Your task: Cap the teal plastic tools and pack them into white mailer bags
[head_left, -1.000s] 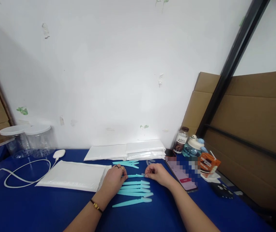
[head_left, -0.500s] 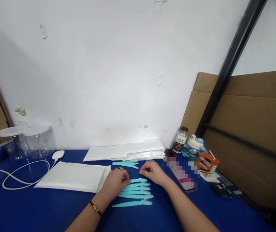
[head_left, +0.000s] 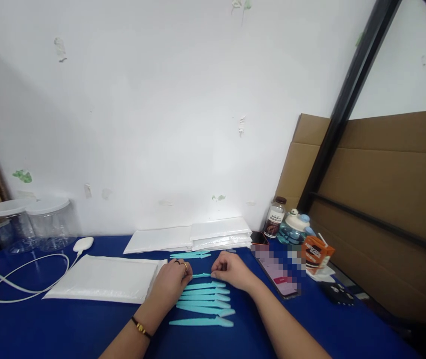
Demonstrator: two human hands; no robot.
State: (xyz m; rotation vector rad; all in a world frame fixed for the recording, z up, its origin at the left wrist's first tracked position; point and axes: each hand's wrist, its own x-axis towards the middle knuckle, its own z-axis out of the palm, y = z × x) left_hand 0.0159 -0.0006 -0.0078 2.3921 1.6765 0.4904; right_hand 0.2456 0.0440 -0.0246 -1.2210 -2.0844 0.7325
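Observation:
Between my two hands is a turquoise eyebrow razor, just above or on the blue table. My left hand pinches its left end, the fingertips partly hidden. At the other end, my right hand closes thumb and fingers on it. Nearer to me lies a column of several more eyebrow razors, roughly parallel, with their heads to the right. Beyond my hands, a few eyebrow razors lie close together. A white padded mailer rests flat to the left of my left hand.
White mailers are stacked by the wall. Clear lidded jars and a white cabled device stand left. At right are a phone, a brown-capped bottle, a blue bottle and an orange carton.
My right hand was apart from the razors and now grips one end of a razor. That razor comes from the loose group at the back. The view has shifted slightly.

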